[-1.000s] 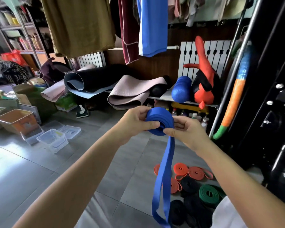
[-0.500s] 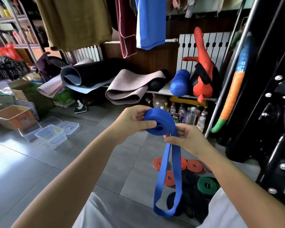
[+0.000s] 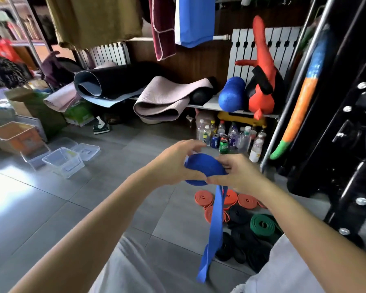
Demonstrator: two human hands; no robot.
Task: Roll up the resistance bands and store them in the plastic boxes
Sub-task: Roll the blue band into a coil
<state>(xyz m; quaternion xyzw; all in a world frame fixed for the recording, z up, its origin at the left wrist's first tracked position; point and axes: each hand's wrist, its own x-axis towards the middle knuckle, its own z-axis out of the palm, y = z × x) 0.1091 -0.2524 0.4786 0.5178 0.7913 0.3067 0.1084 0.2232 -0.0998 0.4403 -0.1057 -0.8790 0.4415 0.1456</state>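
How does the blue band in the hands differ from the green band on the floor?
The blue band is held up between the left hand and right hand; the green band lies on the floor. The blue band is only partly rolled, with a long tail hanging; the green band looks coiled flat. Both are flat bands wound into rolls.

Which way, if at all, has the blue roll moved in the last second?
Yes, downward. The blue roll was level with the bottles under the shelf; now it sits below them, nearer the orange bands on the floor.
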